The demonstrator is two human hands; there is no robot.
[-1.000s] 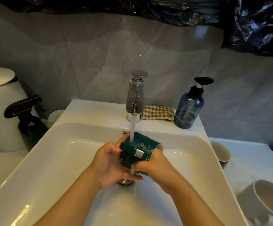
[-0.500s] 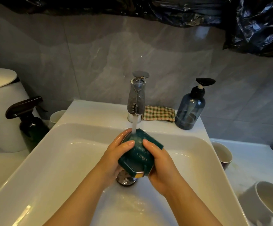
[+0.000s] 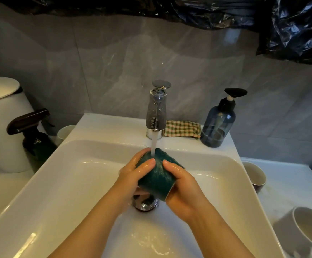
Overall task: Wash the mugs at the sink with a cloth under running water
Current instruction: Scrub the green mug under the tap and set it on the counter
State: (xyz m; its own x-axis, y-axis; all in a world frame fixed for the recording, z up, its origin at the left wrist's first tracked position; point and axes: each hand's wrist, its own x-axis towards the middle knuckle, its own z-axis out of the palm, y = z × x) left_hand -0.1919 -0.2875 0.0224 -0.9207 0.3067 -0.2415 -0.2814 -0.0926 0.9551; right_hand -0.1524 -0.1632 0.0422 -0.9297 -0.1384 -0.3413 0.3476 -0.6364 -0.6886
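Left hand [image 3: 132, 175] and right hand [image 3: 182, 190] both curl round the green mug [image 3: 156, 176] between them — base under the water stream [image 3: 154, 146], rim tilted toward the right palm.

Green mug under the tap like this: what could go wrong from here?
The left hand and right hand look wet, so the grip on the green mug could slip and drop it into the sink. The checked cloth lies unused beside the tap; the mug may only get rinsed.
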